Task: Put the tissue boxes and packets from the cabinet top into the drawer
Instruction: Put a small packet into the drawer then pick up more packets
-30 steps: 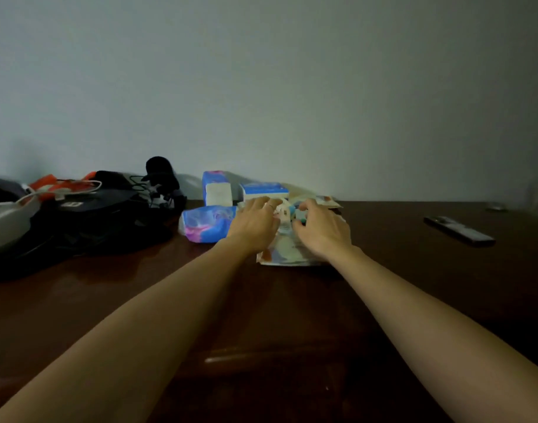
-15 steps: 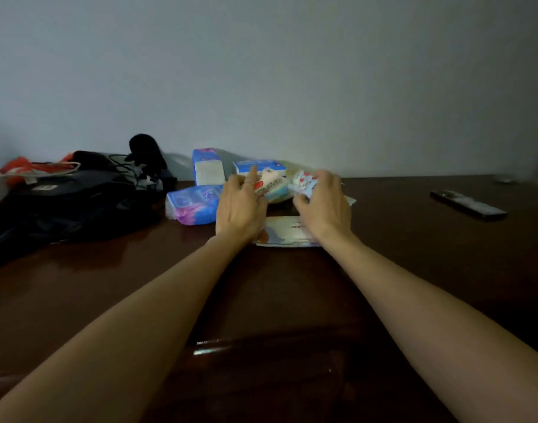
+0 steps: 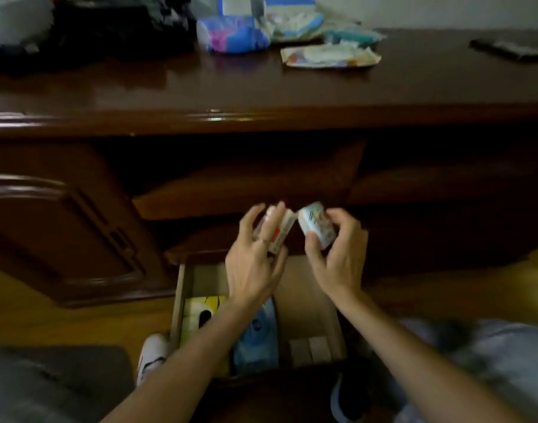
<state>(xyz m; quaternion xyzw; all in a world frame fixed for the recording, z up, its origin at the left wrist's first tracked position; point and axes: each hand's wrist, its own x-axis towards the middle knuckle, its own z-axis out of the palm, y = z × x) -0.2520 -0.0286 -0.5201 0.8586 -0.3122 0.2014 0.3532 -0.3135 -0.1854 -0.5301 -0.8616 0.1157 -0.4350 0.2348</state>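
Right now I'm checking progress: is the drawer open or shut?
Open. The drawer is pulled out below both hands, showing a yellow box and blue packet inside.

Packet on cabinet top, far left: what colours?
Blue with pink-purple patches, shown in the head view.

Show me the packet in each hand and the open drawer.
Left-hand packet [image 3: 280,232], head view, its red-and-white end.
Right-hand packet [image 3: 316,225], head view, its printed face.
Drawer [image 3: 304,303], head view, bare floor.

Dim rm: dark wood cabinet, pale wall, yellowish floor
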